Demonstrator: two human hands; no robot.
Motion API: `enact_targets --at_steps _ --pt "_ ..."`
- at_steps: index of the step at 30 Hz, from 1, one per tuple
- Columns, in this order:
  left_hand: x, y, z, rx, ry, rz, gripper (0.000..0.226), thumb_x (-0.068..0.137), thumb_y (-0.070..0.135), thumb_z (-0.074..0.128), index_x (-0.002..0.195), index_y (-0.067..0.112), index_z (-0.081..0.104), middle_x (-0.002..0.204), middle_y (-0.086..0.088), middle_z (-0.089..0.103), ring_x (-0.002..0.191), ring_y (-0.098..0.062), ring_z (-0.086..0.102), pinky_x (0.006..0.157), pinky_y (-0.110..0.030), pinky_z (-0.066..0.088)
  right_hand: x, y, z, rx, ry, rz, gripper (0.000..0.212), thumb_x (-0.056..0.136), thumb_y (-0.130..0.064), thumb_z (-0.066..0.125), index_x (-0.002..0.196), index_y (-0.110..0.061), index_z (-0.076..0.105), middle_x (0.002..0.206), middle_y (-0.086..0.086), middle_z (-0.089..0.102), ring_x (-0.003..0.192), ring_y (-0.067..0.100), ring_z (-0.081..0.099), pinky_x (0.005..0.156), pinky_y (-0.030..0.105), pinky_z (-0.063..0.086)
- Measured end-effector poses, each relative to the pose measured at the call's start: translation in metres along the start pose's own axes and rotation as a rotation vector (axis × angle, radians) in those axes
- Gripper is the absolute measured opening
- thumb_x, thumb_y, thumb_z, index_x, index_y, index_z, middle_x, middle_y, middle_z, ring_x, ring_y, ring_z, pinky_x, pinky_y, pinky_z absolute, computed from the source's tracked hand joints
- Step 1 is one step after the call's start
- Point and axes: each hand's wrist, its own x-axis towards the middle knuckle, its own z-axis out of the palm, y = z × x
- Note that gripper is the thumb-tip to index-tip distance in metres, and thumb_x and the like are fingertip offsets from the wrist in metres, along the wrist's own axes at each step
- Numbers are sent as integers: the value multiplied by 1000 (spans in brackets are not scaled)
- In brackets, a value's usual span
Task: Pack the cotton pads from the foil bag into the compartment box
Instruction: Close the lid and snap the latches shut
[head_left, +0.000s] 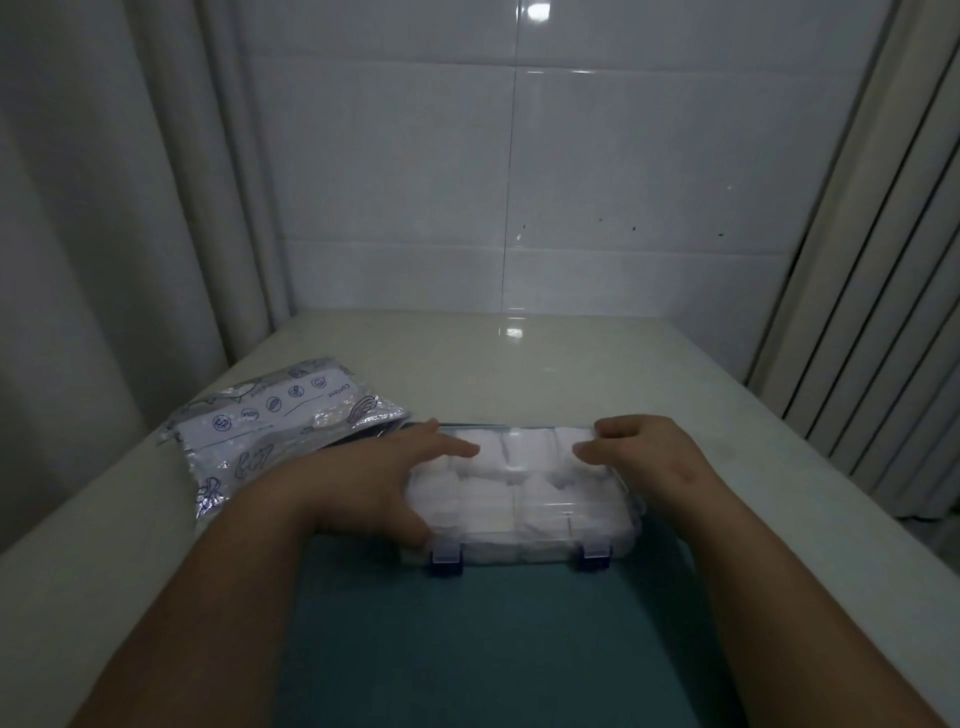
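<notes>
A clear plastic compartment box lies on a teal mat in front of me, its lid down and two blue latches on the near edge. White cotton pads fill its compartments under the lid. My left hand rests on the box's left side, fingers spread over the lid and thumb at the near corner. My right hand presses on the far right part of the lid. The foil bag lies flat to the left of the box, silver with blue print.
The teal mat covers the near middle of a pale glossy table. A tiled wall stands behind the table. Curtains hang at the left and right sides.
</notes>
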Motion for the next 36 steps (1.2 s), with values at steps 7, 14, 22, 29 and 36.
enact_targets --at_steps 7,14,22,29,36 --pt "1 2 1 -53 71 -22 67 78 22 70 125 60 41 137 26 38 121 -2 42 98 -21 36 -1 2 1 -18 -49 -24 67 77 -26 77 138 -15 50 137 8 54 107 20 54 86 29 43" --pt "4 -2 3 -99 81 -17 61 79 16 71 120 54 49 130 27 39 119 0 40 89 -16 34 -2 0 0 -51 -73 -8 71 76 -28 79 139 -12 50 138 7 54 115 22 55 87 27 41" --pt "5 -11 1 -20 34 -16 70 67 35 84 120 58 44 146 23 23 138 -2 24 110 -22 25 -3 -2 2 -124 -83 9 71 78 -27 78 141 -13 47 142 6 51 122 24 52 92 29 42" --pt "6 -13 1 -227 69 -63 41 81 34 74 111 55 56 153 12 30 127 -4 40 110 -25 33 -5 -5 2 -307 -79 -5 72 79 -42 75 141 -22 47 144 3 48 124 24 50 97 32 42" --pt "13 -13 5 -224 221 -189 41 73 33 82 108 44 66 121 4 59 104 -7 57 97 -25 42 -9 -4 0 -265 -151 -11 71 83 -28 72 146 -20 40 152 5 37 133 24 41 101 30 36"
